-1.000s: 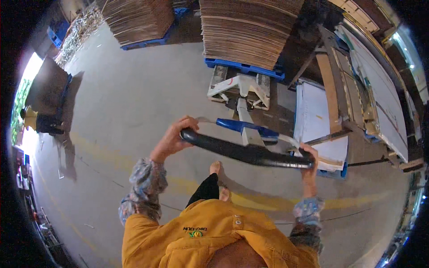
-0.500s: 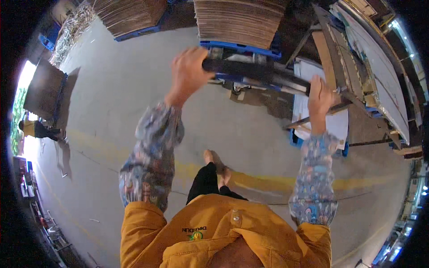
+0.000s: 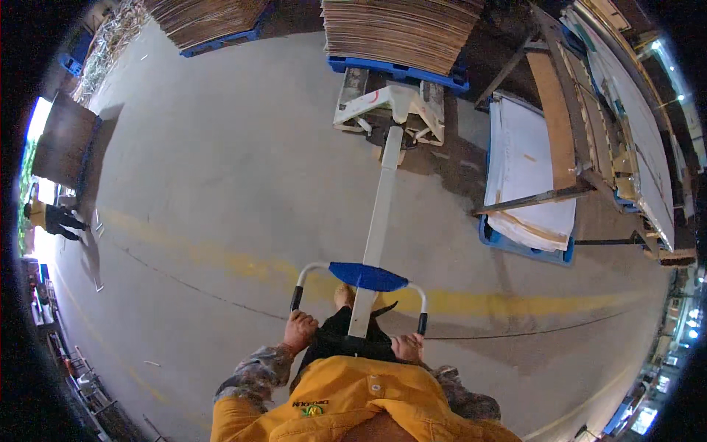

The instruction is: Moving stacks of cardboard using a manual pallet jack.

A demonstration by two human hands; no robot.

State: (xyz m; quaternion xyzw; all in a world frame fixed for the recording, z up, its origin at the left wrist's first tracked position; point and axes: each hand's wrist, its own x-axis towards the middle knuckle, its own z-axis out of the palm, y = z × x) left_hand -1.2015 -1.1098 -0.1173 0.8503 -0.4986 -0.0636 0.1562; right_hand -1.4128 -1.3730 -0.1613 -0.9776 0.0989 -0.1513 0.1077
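A white pallet jack (image 3: 381,206) with a long drawbar and a looped handle (image 3: 367,276) with a blue middle reaches toward my waist. My left hand (image 3: 300,331) is closed round the left lower corner of the loop, by its black grip. On the other side my right hand (image 3: 407,348) is closed on the right lower corner. The jack's body stands at the near edge of a blue pallet (image 3: 398,71), which bears a tall stack of brown cardboard sheets (image 3: 398,29). How far the forks run under the pallet is hidden.
Another cardboard stack (image 3: 206,22) is at the far left. White sheets (image 3: 530,169) lie on a blue pallet at right, beside a slanted metal frame (image 3: 530,202). A person (image 3: 55,217) walks by a dark stack (image 3: 66,147) at left. A yellow line (image 3: 501,302) crosses the floor.
The handle has swung from far out at arm's length down and in to my waist. Both arms have bent, with both hands staying on it. The person at left has shifted slightly.
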